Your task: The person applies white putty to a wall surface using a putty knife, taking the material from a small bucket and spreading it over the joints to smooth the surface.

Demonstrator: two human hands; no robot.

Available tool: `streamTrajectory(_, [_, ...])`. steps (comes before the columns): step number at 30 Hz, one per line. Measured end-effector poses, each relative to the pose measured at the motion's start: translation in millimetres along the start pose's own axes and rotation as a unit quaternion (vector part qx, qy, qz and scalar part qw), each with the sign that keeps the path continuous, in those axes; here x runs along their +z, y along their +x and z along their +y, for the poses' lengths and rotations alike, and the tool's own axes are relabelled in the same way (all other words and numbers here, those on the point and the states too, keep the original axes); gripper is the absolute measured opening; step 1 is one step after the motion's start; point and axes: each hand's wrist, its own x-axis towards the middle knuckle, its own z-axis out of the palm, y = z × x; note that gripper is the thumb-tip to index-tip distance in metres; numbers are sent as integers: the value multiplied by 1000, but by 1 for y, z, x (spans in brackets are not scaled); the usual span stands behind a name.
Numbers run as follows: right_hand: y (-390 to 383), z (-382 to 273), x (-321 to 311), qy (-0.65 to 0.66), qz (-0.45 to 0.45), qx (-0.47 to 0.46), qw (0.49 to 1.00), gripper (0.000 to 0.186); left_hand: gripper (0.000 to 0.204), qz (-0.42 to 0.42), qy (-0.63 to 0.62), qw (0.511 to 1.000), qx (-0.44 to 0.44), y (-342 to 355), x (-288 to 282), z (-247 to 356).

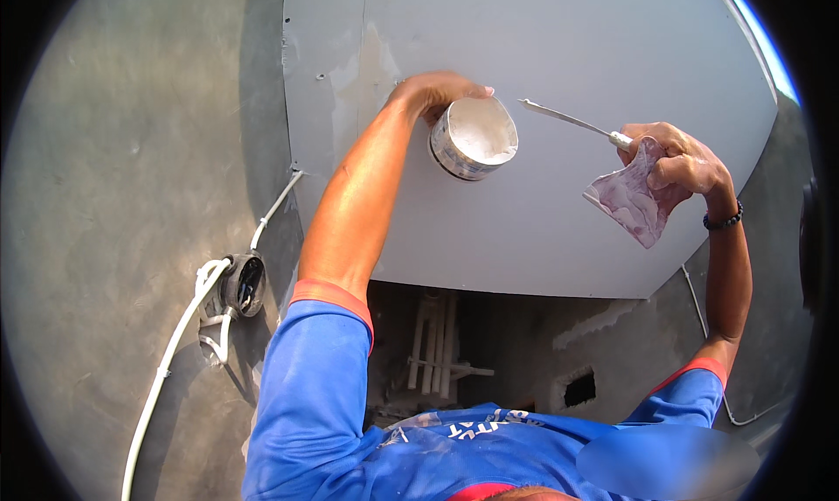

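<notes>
My left hand (pixel 440 93) is closed around a round tub (pixel 461 156) from its far left side, the thumb over the rim. White paste (pixel 482 132) fills much of the tub, which is tilted so that its mouth shows. Out to the right, my right hand (pixel 686 162) grips the pale handle of a putty knife (pixel 572 119). Its thin blade points left toward the tub, apart from it. The same hand also holds a purplish, bent sheet (pixel 631 195) smeared with white; whether it is cloth or plastic I cannot tell.
A large grey board (pixel 524 239) with pale filler patches spreads behind both hands. On the left, a grey wall (pixel 131 178) carries white conduit (pixel 166 370) and a round black junction box (pixel 249 284). Stacked pale lengths (pixel 433 348) and a square wall opening (pixel 578 387) show below the board.
</notes>
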Motion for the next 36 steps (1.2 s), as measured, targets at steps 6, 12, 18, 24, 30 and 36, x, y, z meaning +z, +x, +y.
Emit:
streamTrajectory(6, [67,-40,-24,-93,22,121,988,46,64,5,-5,1000,3,4,0,3])
streamTrajectory(12, [140,-64,-23,-57,-15,115,992,33,63,-10,-27,1000,12,7,-1,1])
streamTrajectory(18, [188,-65,-35,-63,-67,129,987,23,57,-9,-21,999,25,-3,-2,3])
streamTrajectory(24, [194,-57,-41,-27,-40,119,992,30,60,-16,-7,1000,4,-15,-1,10])
streamTrajectory(30, [177,-50,-35,-3,44,73,996,36,70,-12,-31,999,3,-7,-1,4])
streamTrajectory(36, [173,-20,-24,68,73,39,994,26,71,-16,-49,999,5,-3,-1,1])
